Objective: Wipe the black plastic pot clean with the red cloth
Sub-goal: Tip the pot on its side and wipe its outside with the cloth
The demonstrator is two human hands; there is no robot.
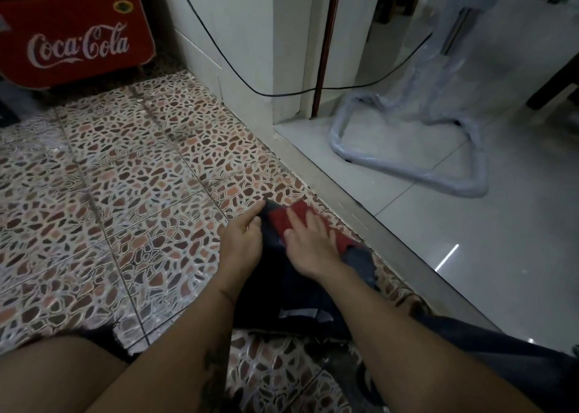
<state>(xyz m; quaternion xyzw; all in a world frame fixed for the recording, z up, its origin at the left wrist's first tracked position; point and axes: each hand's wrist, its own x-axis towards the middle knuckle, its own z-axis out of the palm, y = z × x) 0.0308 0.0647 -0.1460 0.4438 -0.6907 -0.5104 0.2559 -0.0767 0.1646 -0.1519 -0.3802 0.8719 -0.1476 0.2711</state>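
The black plastic pot lies on its side on the pebble-patterned floor, between my forearms, its far end pointing away from me. My left hand grips the pot's far left edge, fingers curled around it. My right hand lies flat with fingers spread on the red cloth, pressing it onto the pot's upper surface near the far end. Part of the cloth trails to the right under my palm. Much of the pot is hidden by my arms.
A metal door threshold runs diagonally just right of the pot, with glossy white tiles beyond. A plastic-wrapped stand base sits there. A red Coca-Cola cooler stands at the back left. A black cable hangs along the wall. My knee is at lower left.
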